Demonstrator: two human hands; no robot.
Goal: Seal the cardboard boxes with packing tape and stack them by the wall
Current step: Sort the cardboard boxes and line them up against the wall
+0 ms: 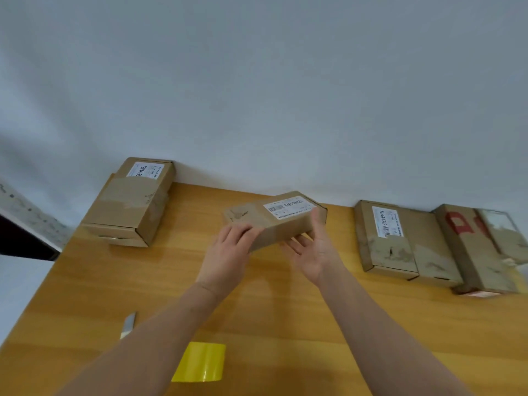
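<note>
Holding a labelled cardboard box (274,221) over the wooden surface (285,310) near the wall (257,95): the left hand (228,252) is gripping its near end with curled fingers, the right hand (313,254) is cradling it underneath with straight fingers

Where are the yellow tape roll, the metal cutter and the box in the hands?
yellow tape roll (200,362): head view, middle of its yellow side.
metal cutter (128,324): head view, middle of its body.
held box (254,218): head view, top face beside the label.
</note>
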